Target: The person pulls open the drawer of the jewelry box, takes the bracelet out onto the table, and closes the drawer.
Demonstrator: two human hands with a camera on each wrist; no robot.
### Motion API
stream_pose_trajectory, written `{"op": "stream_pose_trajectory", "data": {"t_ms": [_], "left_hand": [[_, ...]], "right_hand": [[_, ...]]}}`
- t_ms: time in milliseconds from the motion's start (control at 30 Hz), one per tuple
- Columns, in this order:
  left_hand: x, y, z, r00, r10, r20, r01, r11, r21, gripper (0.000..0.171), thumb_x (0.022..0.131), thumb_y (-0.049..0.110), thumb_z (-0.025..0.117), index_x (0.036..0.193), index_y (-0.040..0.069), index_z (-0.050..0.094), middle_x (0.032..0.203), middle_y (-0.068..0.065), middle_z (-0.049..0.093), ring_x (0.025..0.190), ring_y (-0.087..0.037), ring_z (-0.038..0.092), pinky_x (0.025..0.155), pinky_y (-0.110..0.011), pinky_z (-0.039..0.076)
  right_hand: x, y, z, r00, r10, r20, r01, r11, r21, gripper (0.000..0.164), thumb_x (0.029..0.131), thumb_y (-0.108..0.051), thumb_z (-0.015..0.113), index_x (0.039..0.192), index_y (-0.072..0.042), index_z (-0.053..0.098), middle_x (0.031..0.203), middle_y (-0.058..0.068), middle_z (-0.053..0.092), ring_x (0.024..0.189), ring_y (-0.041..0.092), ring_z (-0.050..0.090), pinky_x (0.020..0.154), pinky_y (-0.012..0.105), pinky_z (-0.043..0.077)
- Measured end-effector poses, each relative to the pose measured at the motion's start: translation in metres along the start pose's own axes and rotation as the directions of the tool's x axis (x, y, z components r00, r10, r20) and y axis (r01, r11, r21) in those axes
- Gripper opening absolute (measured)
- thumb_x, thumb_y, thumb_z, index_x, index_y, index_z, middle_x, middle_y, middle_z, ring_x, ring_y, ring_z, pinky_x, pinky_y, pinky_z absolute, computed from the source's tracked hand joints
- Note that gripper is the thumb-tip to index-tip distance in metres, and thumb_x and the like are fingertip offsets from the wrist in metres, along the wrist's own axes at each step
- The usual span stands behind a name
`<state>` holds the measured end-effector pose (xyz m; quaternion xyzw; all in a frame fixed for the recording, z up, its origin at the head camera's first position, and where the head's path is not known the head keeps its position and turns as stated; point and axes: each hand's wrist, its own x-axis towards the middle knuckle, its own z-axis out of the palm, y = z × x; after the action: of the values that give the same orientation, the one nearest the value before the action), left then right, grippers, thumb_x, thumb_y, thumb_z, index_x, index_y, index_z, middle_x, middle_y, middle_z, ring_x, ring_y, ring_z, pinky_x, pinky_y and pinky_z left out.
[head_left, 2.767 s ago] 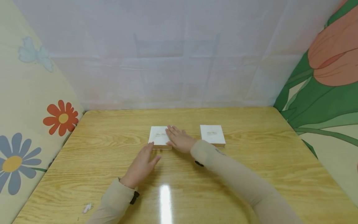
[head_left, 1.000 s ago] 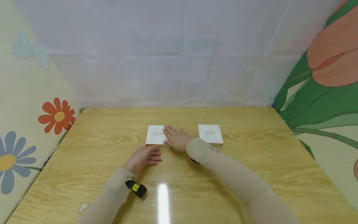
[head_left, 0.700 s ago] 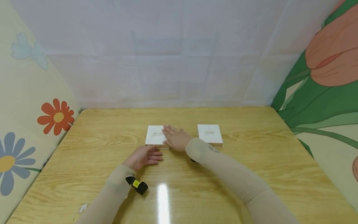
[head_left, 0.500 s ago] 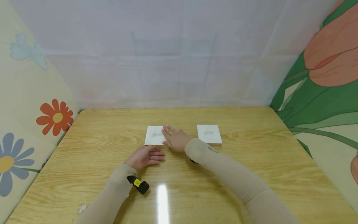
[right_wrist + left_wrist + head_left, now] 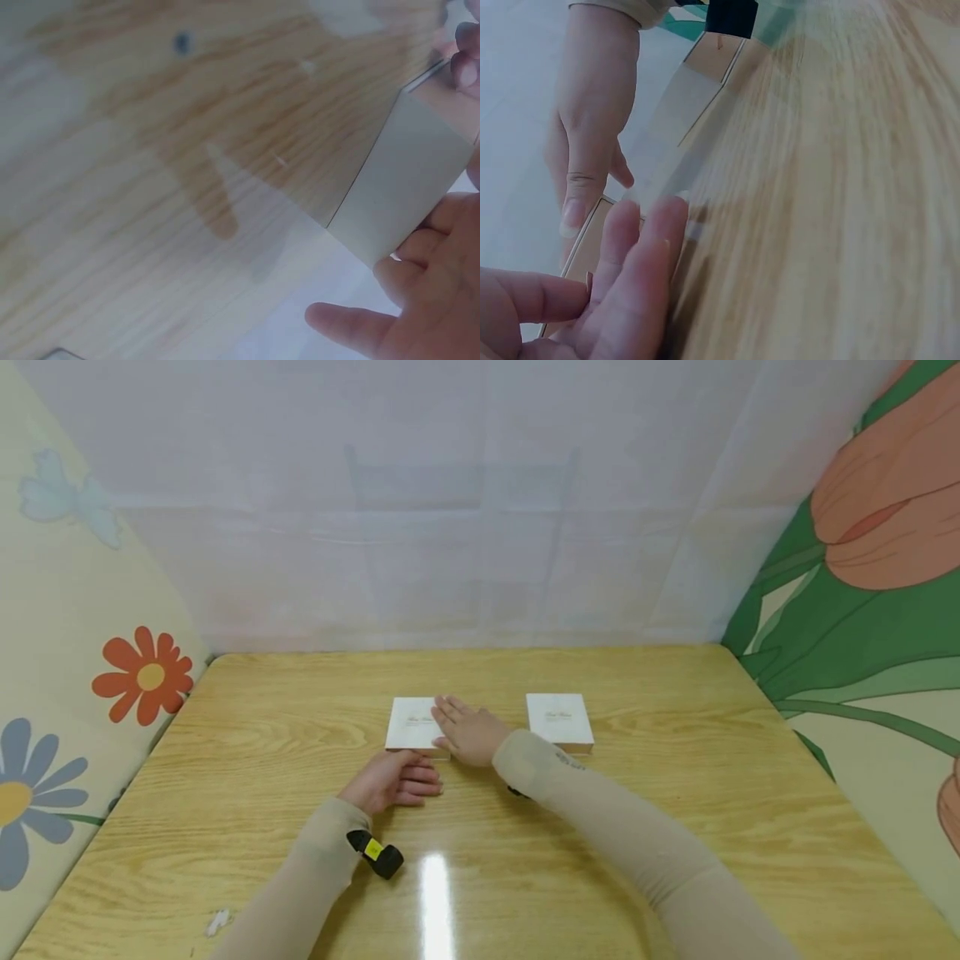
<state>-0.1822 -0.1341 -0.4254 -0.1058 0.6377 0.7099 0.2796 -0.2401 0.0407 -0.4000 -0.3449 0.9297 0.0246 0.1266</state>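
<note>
A flat white box with gold lettering lies left of the middle of the table. My right hand rests on the right part of its lid with fingers extended. The right wrist view shows those fingers over the pale side wall. At the box's tan front face my left hand lies turned sideways. Its thumb and a finger pinch a small tab on that face, while the other fingers stretch forward along the table.
A second matching white box lies to the right, behind my right sleeve. A small white scrap is near the left front of the wooden table. A pale cloth backdrop rises behind the table's far edge.
Earlier my left hand was at the box's front left corner with its back up. It has turned over to the front face. My right hand stays on the lid.
</note>
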Motion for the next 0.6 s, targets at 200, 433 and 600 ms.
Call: {"op": "stream_pose_trajectory", "data": {"t_ms": [200,433,600], "left_hand": [[-0.0007,-0.0017,0.0008,1.0,0.007,0.006,-0.007,1.0,-0.008,0.028,0.104,0.014,0.033,0.111,-0.007,0.051,0.089,-0.009,0.071,0.083,-0.022,0.071,0.066,-0.032,0.058],[-0.0049,-0.0046,0.0006,0.997,0.035,0.074,-0.032,0.999,-0.04,0.028,0.103,0.014,0.029,0.096,-0.001,0.051,0.088,-0.011,0.072,0.084,-0.024,0.072,0.065,-0.029,0.057],[-0.006,-0.0051,0.0027,0.999,0.02,0.05,-0.019,1.0,-0.02,0.027,0.103,0.013,0.027,0.099,-0.002,0.049,0.086,-0.01,0.071,0.083,-0.023,0.072,0.064,-0.029,0.057]], "right_hand": [[0.0003,-0.0006,0.0003,1.0,0.005,-0.004,-0.005,1.0,-0.009,0.061,0.106,-0.043,0.028,0.155,-0.008,0.016,0.162,0.006,0.006,0.148,0.02,0.007,0.112,0.049,0.028],[0.0006,-0.0009,0.0,1.0,0.005,0.004,-0.005,1.0,-0.004,0.062,0.106,-0.044,0.027,0.156,-0.008,0.016,0.162,0.006,0.006,0.148,0.02,0.006,0.112,0.052,0.026],[-0.0008,-0.0015,-0.0017,1.0,0.01,0.011,-0.01,1.0,-0.01,0.062,0.106,-0.044,0.026,0.156,-0.009,0.015,0.162,0.006,0.005,0.148,0.02,0.006,0.113,0.053,0.023]]}}
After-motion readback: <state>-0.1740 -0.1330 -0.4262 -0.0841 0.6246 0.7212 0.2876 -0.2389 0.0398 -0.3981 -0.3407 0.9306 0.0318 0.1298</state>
